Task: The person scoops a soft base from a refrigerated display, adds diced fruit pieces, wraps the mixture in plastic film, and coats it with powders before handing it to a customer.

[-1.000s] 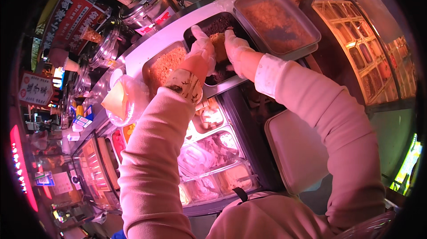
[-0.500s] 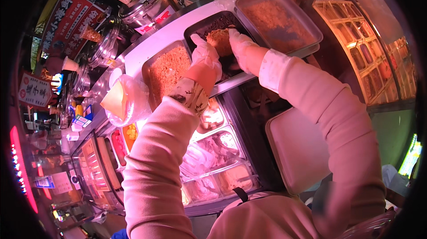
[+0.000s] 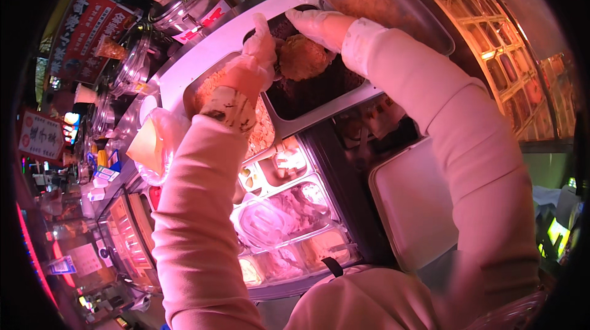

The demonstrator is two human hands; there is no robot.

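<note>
A rounded lump coated in brown crumbs [image 3: 303, 58] sits in a black tray [image 3: 316, 93] lined with dark crumbs. My left hand [image 3: 261, 47], in a clear plastic glove, is at the lump's left with its fingers stretched out. My right hand [image 3: 318, 26], gloved too, reaches over the far right side of the lump, its fingers extended toward the tray's far edge. Neither hand grips the lump. Under my left wrist lies a metal tray of light tan crumbs [image 3: 261, 130].
To the right stands a tray of orange-brown floss [image 3: 375, 10]. Below are lit tubs of food [image 3: 276, 216] and a pale lid [image 3: 412, 204]. A plastic bag with a paper sheet [image 3: 153, 145] lies left. Metal canisters [image 3: 190, 7] line the far left counter.
My hands have come off the lump's sides and spread apart toward the far side and left. The lump shows more fully and sits nearer. The whole view has shifted slightly.
</note>
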